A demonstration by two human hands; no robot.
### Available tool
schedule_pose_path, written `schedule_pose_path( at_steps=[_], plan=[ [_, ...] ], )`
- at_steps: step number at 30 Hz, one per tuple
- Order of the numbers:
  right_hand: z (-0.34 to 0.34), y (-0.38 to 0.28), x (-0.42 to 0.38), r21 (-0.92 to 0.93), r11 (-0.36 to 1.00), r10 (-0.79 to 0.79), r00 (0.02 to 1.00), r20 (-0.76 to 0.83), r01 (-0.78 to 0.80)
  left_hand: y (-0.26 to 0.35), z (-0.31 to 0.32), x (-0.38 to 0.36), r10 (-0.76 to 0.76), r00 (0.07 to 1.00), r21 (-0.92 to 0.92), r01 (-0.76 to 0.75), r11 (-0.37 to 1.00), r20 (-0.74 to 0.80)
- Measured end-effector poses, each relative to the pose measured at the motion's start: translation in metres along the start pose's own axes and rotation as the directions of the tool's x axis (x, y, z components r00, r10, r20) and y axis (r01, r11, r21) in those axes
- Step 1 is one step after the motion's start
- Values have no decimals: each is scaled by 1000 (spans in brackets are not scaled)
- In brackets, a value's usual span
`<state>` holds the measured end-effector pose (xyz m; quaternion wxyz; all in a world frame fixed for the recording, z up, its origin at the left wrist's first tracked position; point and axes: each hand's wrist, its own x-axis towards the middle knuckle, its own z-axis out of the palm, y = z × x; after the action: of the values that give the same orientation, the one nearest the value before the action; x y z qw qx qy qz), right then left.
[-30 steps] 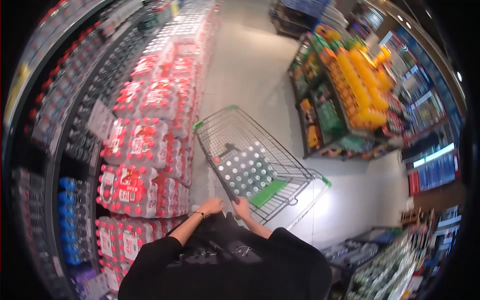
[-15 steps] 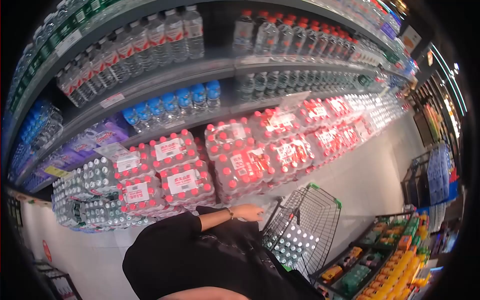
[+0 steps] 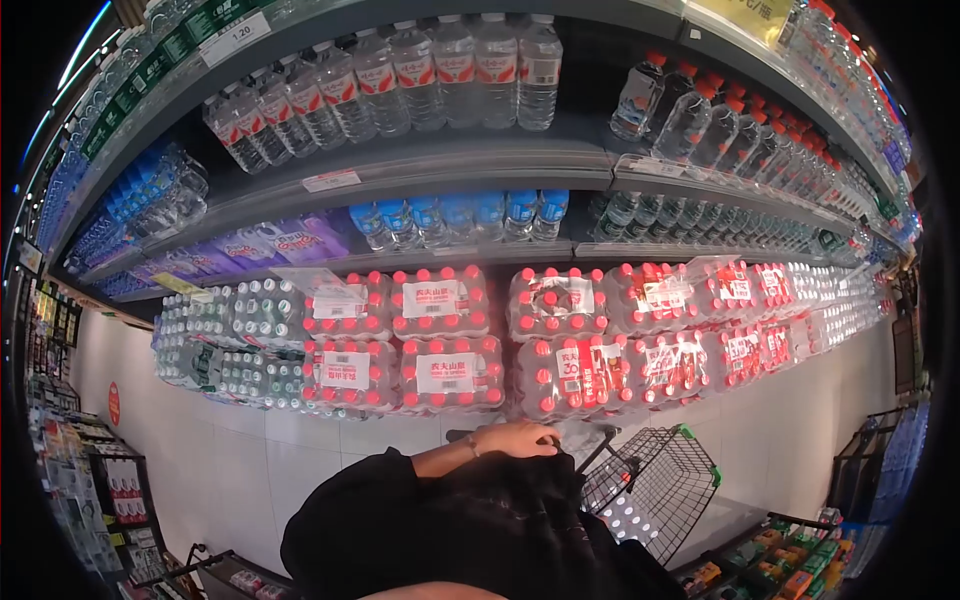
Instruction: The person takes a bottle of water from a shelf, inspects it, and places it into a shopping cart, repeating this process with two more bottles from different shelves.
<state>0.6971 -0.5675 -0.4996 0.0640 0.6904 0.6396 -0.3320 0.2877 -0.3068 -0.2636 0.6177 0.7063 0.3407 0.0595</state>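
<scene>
Tiled floor (image 3: 300, 440): open strip left of the person, along the front of the stacked packs. Red-capped water packs (image 3: 450, 380): low wall ahead of the left hand (image 3: 515, 438); one narrow vertical slot between blocks; upper faces approachable from the front. Shelf edge (image 3: 460, 165): projects above; bottles must be reached over its lip. Upper-shelf gap: open, between red-labelled bottles (image 3: 455, 75) and red-capped bottles (image 3: 690, 120). Clear sign holder (image 3: 312, 287): stands before purple-wrapped packs (image 3: 290, 240). Shopping cart (image 3: 672, 470): wire sides bar passage at right; top open.
</scene>
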Motion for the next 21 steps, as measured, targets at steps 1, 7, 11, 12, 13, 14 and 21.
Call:
schedule_pose_path(
  at_steps=[1, 7, 11, 12, 13, 14, 21],
  plan=[
    [-6, 9, 5, -30, 998, -47, 999, 3, 47, 5, -2, 1, 13, 1000, -23, -13, 1000, 7],
    [-21, 61, 41, 55, 993, -112, 984, 138, 105, 32, 2, 4, 38, 995, -24, -41, 999, -94],
    [-52, 53, 75, 9, 995, -101, 980, 174, 101, 47, 7, 10, 46, 977, -57, -59, 997, -209],
    [-60, 53, 83, 5, 994, -108, 977, 183, 109, 53, 7, 12, 31, 971, -68, -48, 997, -236],
    [-66, 54, 92, 4, 993, -114, 975, 189, 115, 58, 7, 16, 18, 966, -79, -40, 996, -259],
    [-73, 56, 102, 7, 993, -120, 973, 196, 121, 63, 9, 22, 8, 960, -91, -35, 995, -279],
    [-116, 81, 166, 20, 986, -166, 953, 252, 166, 123, 32, 126, 58, 982, -96, -77, 992, -182]
  ],
)
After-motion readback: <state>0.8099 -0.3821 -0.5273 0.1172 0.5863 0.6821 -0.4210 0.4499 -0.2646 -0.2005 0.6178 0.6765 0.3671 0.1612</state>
